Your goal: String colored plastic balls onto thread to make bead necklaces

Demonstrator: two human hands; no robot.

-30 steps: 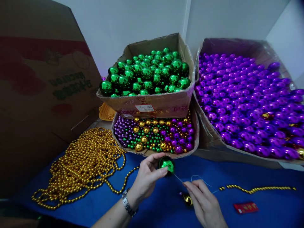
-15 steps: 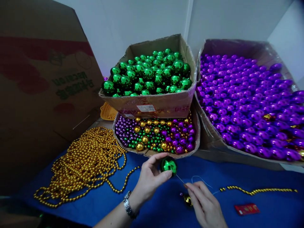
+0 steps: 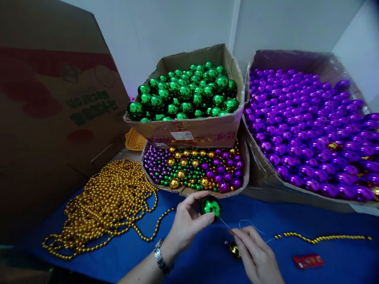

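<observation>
White label (image 3: 181,135) on box of green balls (image 3: 189,130), writing too small to read. Left hand (image 3: 186,223) pinches green ball (image 3: 211,205) between thumb and fingers. Right hand (image 3: 254,254) fingers pressed on thin needle (image 3: 225,223), touching ball.

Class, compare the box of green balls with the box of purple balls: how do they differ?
The green box is smaller and rests on a tray of mixed beads; the purple box is wider, tilted and lined with clear plastic. Its purple balls look more numerous. Both are open cardboard, filled with shiny balls.
</observation>
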